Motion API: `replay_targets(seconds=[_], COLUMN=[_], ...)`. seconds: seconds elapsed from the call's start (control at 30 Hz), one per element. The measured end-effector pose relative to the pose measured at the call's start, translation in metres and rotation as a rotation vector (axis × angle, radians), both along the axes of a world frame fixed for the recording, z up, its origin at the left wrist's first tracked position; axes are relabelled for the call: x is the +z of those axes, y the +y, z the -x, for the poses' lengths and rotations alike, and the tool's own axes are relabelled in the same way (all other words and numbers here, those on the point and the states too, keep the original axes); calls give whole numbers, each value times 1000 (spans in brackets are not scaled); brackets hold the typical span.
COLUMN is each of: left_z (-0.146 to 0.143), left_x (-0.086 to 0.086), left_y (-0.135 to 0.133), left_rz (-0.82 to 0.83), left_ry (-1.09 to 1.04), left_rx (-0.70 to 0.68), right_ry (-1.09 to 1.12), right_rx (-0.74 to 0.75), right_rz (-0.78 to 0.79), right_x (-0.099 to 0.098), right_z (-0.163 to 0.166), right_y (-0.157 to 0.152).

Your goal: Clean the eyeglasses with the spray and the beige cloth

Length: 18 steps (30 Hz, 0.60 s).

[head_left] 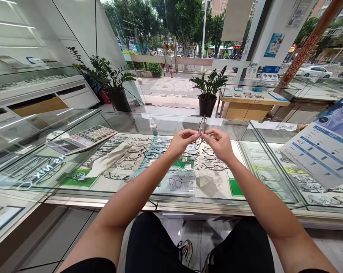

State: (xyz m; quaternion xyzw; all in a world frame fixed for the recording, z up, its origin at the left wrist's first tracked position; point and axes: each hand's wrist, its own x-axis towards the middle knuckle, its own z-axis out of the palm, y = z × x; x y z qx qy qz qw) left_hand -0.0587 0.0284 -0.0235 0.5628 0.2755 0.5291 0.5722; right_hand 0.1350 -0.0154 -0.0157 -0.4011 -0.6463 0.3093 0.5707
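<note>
Glasses (pixel 202 125) — middle apparently hidden by fingers (pixel 192 134).

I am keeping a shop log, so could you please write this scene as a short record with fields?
Left hand: pinching eyeglasses
Right hand: pinching the same eyeglasses
Held pose: edge-on to the camera, above the glass display counter
On the counter: spray bottle, pale cloth, printed sheet
Inside the counter: rows of spectacle frames
Beyond the counter: two potted plants
</note>
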Motion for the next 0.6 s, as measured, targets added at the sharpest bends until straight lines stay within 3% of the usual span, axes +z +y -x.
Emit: replay_targets(seconds=[0.33,0.6], left_z=[3,9], left_x=[2,1], left_y=[5,10], left_rz=[-108,-97], left_ry=[43,102], left_rx=[55,51], right_ry=[-89,-258], right_rx=[-61,-557], right_rz=[-64,-319], right_x=[5,10], right_z=[-13,-30], right_y=[5,5])
